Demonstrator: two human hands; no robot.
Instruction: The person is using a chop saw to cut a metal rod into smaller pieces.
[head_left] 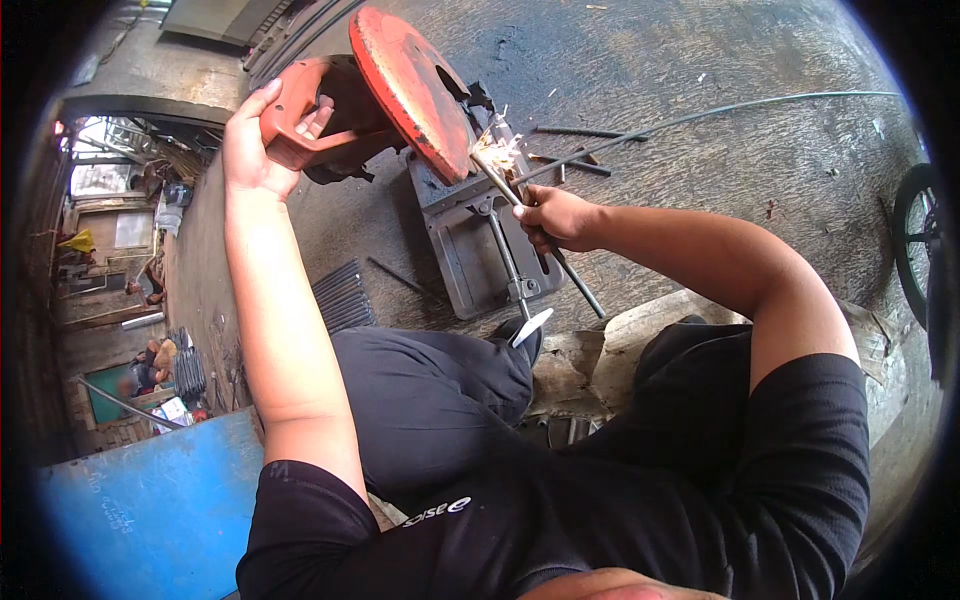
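My left hand [258, 150] is wrapped round the orange handle [296, 85] of a chop saw, at the upper left. The saw's round red guard [405, 90] has chipped paint and hides most of the blade. My right hand [562, 218] grips a thin metal rod [580, 282], which slants up to the saw's cutting spot. Bright sparks [500, 148] spray where the rod's far end meets the blade. Beneath sits the saw's grey base [455, 270], with a clamp screw [503, 245] and a white crank handle [532, 327] near my knee.
A bundle of dark rods [343, 297] lies left of the base. Loose rod pieces [592, 132] and a long curving rod [740, 108] are beyond it. Cardboard [650, 328] spreads under my legs. A blue panel [150, 510] stands lower left; another person [150, 370] sits farther off. A wheel [910, 225] is far right.
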